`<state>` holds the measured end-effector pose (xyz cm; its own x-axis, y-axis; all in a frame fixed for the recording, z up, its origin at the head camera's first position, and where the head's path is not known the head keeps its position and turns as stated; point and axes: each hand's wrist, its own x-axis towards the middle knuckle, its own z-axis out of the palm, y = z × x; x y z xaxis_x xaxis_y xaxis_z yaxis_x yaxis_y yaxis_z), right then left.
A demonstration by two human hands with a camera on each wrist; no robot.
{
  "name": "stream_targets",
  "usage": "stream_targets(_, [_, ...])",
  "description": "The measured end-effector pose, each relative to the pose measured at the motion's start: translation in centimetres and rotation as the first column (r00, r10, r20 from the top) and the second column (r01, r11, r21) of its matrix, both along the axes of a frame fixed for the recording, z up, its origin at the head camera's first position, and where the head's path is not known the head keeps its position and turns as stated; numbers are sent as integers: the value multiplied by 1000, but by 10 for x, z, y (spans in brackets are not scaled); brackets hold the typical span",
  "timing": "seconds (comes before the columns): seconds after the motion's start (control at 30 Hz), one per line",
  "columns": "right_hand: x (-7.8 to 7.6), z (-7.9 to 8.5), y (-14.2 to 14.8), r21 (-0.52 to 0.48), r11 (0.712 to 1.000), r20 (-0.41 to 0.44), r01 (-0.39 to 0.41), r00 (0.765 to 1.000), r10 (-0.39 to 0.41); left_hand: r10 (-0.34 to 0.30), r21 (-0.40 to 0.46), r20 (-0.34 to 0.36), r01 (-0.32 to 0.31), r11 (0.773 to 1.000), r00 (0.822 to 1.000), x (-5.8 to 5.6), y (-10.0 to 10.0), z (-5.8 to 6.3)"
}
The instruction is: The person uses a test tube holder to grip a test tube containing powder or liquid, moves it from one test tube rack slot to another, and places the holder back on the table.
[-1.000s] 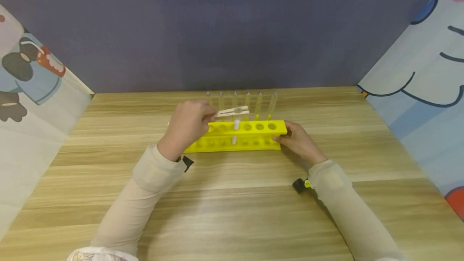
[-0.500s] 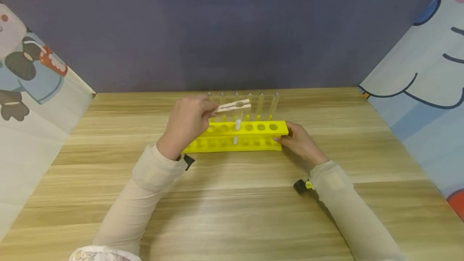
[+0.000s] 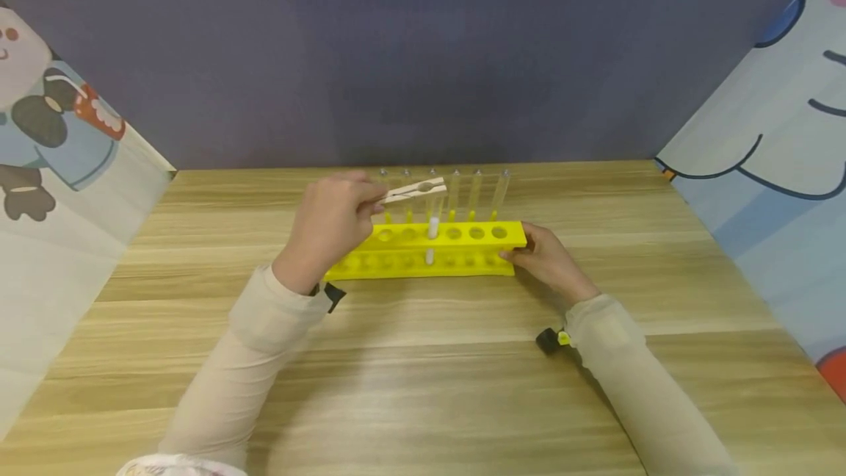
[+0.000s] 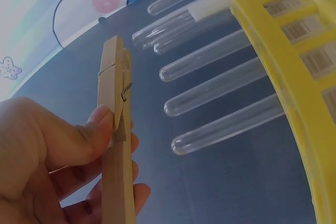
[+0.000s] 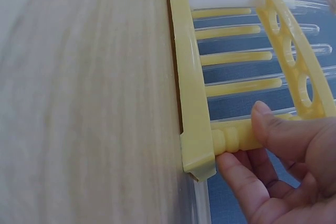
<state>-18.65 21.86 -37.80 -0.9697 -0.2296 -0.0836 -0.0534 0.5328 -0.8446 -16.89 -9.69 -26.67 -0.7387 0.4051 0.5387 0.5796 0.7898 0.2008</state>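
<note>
My left hand (image 3: 330, 222) holds a wooden test tube clamp (image 3: 413, 191) above the yellow test tube rack (image 3: 476, 247). Thumb and fingers pinch the clamp's handle in the left wrist view, and the clamp head (image 4: 108, 85) there looks apart from the tubes. A clear test tube with white content (image 3: 433, 228) stands upright in a front hole of the rack, just below the clamp's tip. At the rack's right end, my right hand (image 3: 548, 259) grips the side post (image 5: 239, 135) between thumb and fingers.
Several clear test tubes (image 3: 476, 189) sit upside down over pegs (image 5: 239, 59) along the rack's back. The rack stands on a wood-grain table (image 3: 423, 388). A dark panel (image 3: 423, 57) rises behind it, with printed cartoon panels (image 3: 747, 189) at both sides.
My left hand has drawn the clamp up and then left, off the top of the white-filled tube. That tube stays in the rack, and my right hand keeps its grip on the rack's end.
</note>
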Motion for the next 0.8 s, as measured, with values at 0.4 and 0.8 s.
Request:
stream_targets(0.4, [0, 0, 0, 3, 1000, 17, 15, 1000, -15, 28, -12, 31, -27, 1000, 999, 6, -12, 4])
stream_targets(0.8, [-1, 0, 0, 3, 1000, 25, 16, 1000, -17, 133, -66, 141, -124, 990, 981, 8, -29, 4])
